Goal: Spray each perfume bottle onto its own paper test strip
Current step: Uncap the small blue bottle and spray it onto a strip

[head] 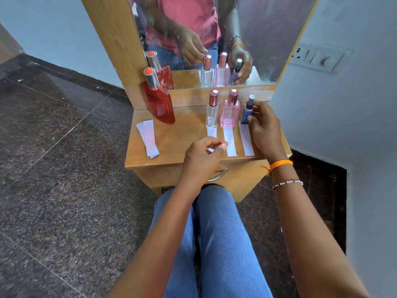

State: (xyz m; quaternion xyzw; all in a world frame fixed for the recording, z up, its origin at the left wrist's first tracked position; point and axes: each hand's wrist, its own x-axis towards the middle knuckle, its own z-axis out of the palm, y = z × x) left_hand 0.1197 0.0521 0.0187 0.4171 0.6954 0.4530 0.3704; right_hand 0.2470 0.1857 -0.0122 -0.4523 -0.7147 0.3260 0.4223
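Note:
Three small bottles stand in a row on the wooden dresser top (176, 138): a clear bottle (212, 112), a pink bottle (230, 112) and a small blue bottle (247, 114). A white paper strip lies in front of each: left strip (211, 132), middle strip (229, 143), right strip (246, 141). My right hand (265, 130) grips the blue bottle, which stands upright at the top of the right strip. My left hand (204, 158) hovers over the near end of the left strip, fingers loosely curled, holding nothing.
A large red bottle (160, 102) with a silver cap stands at the back left. Spare paper strips (148, 137) lie at the left edge. A mirror (247, 29) rises behind the bottles. A drawer handle (219, 175) sits below the front edge. A wall stands close on the right.

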